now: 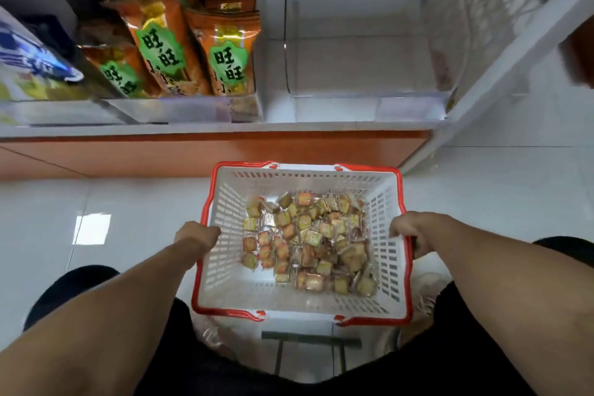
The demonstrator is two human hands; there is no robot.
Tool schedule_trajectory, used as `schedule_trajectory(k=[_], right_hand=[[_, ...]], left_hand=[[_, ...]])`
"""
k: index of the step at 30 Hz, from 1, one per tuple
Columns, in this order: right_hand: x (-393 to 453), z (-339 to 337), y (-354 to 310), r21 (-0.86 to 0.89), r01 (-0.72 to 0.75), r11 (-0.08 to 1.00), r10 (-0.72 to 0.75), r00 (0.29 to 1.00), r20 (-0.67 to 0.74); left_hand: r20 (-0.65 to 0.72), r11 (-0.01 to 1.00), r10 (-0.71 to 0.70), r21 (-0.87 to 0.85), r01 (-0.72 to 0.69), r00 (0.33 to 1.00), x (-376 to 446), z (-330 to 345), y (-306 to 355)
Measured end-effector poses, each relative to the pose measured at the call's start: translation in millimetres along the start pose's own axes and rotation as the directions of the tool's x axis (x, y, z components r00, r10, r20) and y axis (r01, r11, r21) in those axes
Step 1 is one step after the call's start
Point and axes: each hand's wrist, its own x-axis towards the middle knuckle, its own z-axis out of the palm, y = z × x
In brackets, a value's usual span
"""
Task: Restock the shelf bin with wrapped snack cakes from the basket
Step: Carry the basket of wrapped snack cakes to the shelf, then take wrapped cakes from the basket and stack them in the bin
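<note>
Your left hand (196, 236) grips basket (390, 270) left rim, right hand (407, 230) clamps right rim: two-sided hold keeps load level. Wrapped snack cakes (307, 239) heaped inside basket, toward right wall. Clear shelf bin (414, 108) beyond basket, looks unfilled; lift toward it likely next.

Seen from the head view, a white basket (225, 283) with a red rim is held above the pale tiled floor (96, 202), the left hand (196, 237) gripping its left edge and the right hand (407, 228) curled over its right edge. Wrapped snack cakes (308, 241) lie heaped loosely across the basket's bottom (mostly toward the right side). Beyond it, on the shelf (193, 128), a clear bin (369, 96) stands just right of orange snack bags (225, 51) with green labels.
</note>
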Motion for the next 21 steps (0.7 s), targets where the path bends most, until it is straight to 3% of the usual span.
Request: schedule_trajectory(k=[5, 9, 11, 13, 15, 16, 21], right_hand=[[5, 2, 6, -0.030, 0.118, 0.993, -0.121, 0.988, -0.093], [-6, 13, 10, -0.048, 0.214, 0.976, -0.219, 0.935, -0.280], [-20, 15, 10, -0.175, 0.276, 0.945, -0.326, 0.827, -0.457], [-36, 16, 4, -0.274, 0.384, 0.882, -0.471, 0.683, -0.558], [-43, 19, -11, -0.347, 0.491, 0.799, -0.598, 0.587, -0.546], [-44, 24, -19, -0.367, 0.527, 0.766, -0.640, 0.581, -0.503], [3, 65, -55, -0.378, 0.577, 0.724, -0.681, 0.683, -0.262]], left_hand=[[-0.007, 0.999, 0.033, 0.023, -0.033, 0.999, 11, 3, 3], [-0.045, 0.990, 0.085, 0.114, -0.080, 0.995, -5, -2, 10], [-0.153, 0.967, 0.178, 0.208, -0.145, 0.972, -24, -6, 15], [-0.209, 0.915, 0.374, 0.243, -0.323, 0.903, -40, -8, 24], [-0.219, 0.835, 0.546, 0.230, -0.500, 0.809, -50, -8, 38], [-0.200, 0.800, 0.597, 0.218, -0.559, 0.777, -54, -5, 47], [0.074, 0.702, 0.683, 0.207, -0.681, 0.726, -53, 44, 90]])
